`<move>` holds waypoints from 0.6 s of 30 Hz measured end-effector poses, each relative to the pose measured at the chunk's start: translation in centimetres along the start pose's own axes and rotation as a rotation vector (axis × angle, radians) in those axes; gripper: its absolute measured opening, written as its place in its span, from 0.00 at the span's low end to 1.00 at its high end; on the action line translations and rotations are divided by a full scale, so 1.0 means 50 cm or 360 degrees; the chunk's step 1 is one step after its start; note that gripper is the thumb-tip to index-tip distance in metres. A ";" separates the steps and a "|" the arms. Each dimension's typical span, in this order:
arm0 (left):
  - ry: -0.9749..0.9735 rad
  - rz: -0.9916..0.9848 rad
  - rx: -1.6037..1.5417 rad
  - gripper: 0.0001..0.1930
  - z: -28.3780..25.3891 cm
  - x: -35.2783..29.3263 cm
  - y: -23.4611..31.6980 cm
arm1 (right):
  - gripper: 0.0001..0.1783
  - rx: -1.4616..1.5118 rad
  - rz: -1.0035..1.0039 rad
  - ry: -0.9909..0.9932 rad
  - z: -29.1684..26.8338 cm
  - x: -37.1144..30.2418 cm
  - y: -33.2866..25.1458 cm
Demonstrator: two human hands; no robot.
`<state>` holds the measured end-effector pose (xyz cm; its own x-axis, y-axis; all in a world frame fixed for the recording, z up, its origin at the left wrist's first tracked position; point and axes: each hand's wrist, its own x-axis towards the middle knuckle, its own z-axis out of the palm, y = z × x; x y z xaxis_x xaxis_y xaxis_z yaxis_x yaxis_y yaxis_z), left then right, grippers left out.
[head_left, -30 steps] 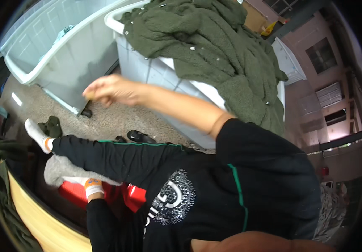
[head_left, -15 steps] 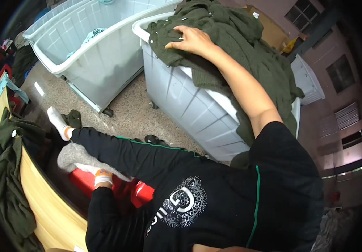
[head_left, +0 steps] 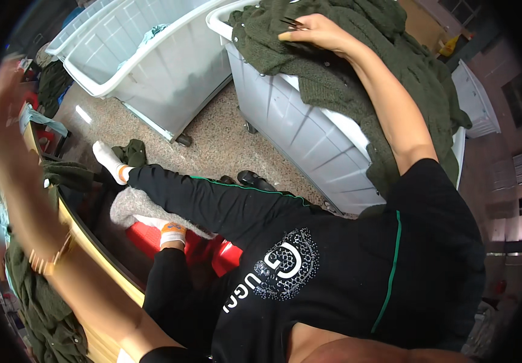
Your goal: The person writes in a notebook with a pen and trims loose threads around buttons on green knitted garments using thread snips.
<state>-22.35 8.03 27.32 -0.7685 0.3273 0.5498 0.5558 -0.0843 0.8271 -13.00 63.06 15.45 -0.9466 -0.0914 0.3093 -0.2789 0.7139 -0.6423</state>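
At upper centre, the right hand (head_left: 327,35) grasps a slim, dark, pronged tool (head_left: 292,22) over dark-green knitted cloth (head_left: 436,85) heaped on a grey plastic bin (head_left: 285,115); prongs best angle clear of loops. The far-left left hand (head_left: 9,130) blurs, grip unclear.

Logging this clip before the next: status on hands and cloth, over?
Right hand holding dark slim two-pronged tool above dark-green knit fabric. Fabric heaped over pale-grey plastic bin. Left hand blurred, grip unclear, partly hiding pale wooden table.
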 end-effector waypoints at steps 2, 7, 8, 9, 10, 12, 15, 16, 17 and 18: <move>0.0439 -0.0525 0.0227 0.23 0.172 -0.093 -0.149 | 0.16 0.0312 0.0523 -0.0238 -0.016 -0.031 -0.053; -0.0401 -0.1135 -0.0028 0.37 0.525 -0.137 -0.377 | 0.13 0.1556 0.0491 0.0146 -0.112 -0.133 -0.002; -0.0317 -0.1318 -0.0343 0.40 0.580 -0.133 -0.403 | 0.14 0.1726 0.0479 0.0461 -0.113 -0.136 -0.001; -0.0218 -0.1534 -0.0588 0.44 0.609 -0.124 -0.457 | 0.15 0.1902 0.0459 0.0754 -0.101 -0.126 -0.009; -0.0091 -0.1626 -0.0827 0.43 0.647 -0.113 -0.480 | 0.19 0.1936 0.0507 0.1121 -0.104 -0.109 -0.027; 0.0054 -0.1619 -0.1142 0.38 0.731 -0.078 -0.530 | 0.21 0.2135 0.0176 0.1305 -0.179 -0.105 -0.006; 0.0204 -0.1460 -0.1258 0.31 0.770 -0.034 -0.545 | 0.14 0.2268 -0.0124 0.1409 -0.231 -0.121 0.028; 0.0231 -0.1321 -0.1193 0.26 0.768 -0.024 -0.548 | 0.14 0.2280 -0.0112 0.1389 -0.228 -0.117 0.034; 0.0260 -0.1321 -0.1187 0.26 0.753 -0.014 -0.551 | 0.09 0.2083 -0.0120 0.1400 -0.225 -0.111 0.036; 0.0474 -0.1324 -0.1374 0.21 0.745 0.001 -0.544 | 0.08 0.1871 -0.0130 0.1425 -0.224 -0.112 0.035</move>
<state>-25.70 45.42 0.50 -0.8930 0.3608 -0.2689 -0.4410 -0.5833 0.6821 -6.35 72.60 20.46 -0.6314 0.6580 0.4104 -0.7069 -0.2709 -0.6534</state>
